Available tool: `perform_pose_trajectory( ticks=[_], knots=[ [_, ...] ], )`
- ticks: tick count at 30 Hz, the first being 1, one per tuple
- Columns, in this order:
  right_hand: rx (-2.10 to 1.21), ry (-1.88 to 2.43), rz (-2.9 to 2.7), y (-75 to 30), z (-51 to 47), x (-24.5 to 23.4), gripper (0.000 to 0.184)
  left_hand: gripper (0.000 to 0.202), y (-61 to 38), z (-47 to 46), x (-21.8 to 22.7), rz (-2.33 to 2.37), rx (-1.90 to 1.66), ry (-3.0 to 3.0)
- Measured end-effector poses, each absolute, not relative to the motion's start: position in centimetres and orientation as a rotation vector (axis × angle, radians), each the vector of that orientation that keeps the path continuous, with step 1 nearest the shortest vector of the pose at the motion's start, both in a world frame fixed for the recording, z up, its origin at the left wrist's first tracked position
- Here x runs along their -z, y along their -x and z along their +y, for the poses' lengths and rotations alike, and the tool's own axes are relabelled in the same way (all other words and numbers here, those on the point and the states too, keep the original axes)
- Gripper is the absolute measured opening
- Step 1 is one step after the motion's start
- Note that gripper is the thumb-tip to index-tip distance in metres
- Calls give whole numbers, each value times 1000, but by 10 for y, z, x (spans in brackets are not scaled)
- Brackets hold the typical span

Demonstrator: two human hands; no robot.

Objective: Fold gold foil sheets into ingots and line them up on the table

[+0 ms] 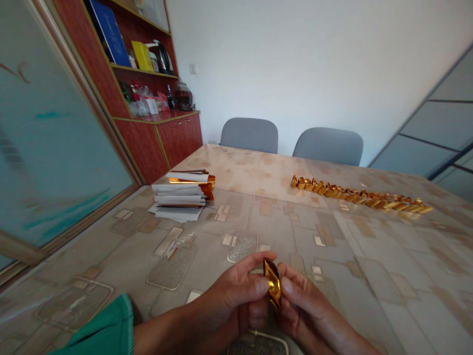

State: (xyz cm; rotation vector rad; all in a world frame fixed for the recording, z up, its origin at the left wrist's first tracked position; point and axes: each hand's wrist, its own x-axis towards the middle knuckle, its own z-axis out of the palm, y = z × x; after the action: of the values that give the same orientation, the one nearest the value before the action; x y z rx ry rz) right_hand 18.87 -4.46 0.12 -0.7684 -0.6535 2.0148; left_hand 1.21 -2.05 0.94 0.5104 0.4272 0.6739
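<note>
Left hand [232, 301] and right hand [305, 305] pinch a gold foil twist [273, 283] above the table [281, 231]. Many twists [360, 197] already lie in a row; a paper stack [181, 195] is left.

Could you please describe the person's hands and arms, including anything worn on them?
The left hand and right hand are bare, with no gloves or rings showing. The left forearm comes out of a green sleeve with a ribbed cuff; no sleeve shows on the right forearm.
</note>
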Motion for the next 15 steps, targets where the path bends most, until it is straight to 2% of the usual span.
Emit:
perform_pose_trajectory(
  ticks=[3, 6, 11, 15],
  knots=[
    [-2033, 736, -733, -188, -45, -4, 33, 54, -12, -19, -9, 451, -627, -540],
    [-2017, 716, -800, -188, -44, -5, 43, 50, -12, -16, -10, 467, -603, -571],
    [-1952, 810, -836, -189, -41, -5, 36, 44, -15, -16, -11, 442, -627, -624],
    [-1862, 866, -857, -192, -41, -6, 40, 45, -16, -17, -8, 506, -678, -628]
  ],
)
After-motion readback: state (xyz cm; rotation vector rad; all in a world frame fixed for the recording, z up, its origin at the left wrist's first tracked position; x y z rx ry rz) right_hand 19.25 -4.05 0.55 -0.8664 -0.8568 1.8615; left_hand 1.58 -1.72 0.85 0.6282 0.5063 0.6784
